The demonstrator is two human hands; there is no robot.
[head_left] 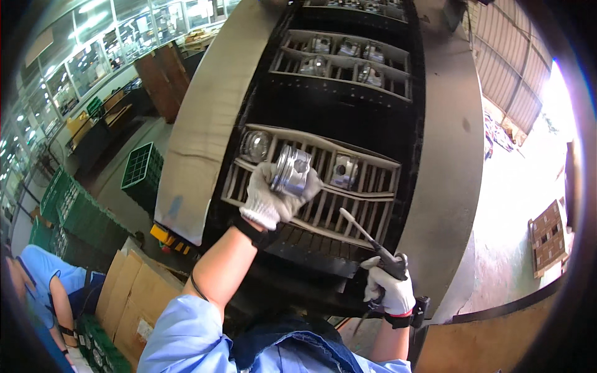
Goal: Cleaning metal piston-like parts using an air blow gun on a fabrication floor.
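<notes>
My left hand (264, 198), in a white knit glove, grips a shiny metal piston (292, 171) above a slatted metal rack (336, 235). The piston is tilted, with its ring grooves toward the left and a round pin hole showing. In my gloved right hand (393, 292), near the rack's front right corner, is an air blow gun (390, 261) with a dark body. Its long pale nozzle points up and left over the slats, apart from the held piston. One piston (255, 146) sits in the rack's far left corner. Another piston (344, 171) stands right of my left hand.
A farther rack (342, 79) on the black conveyor bed (336, 112) holds several pistons. Broad metal side panels (205, 133) flank the bed. Green crates (143, 168) and a cardboard box (127, 292) stand left. A co-worker in blue (53, 273) is at lower left. Stacked brown boxes (548, 236) stand right.
</notes>
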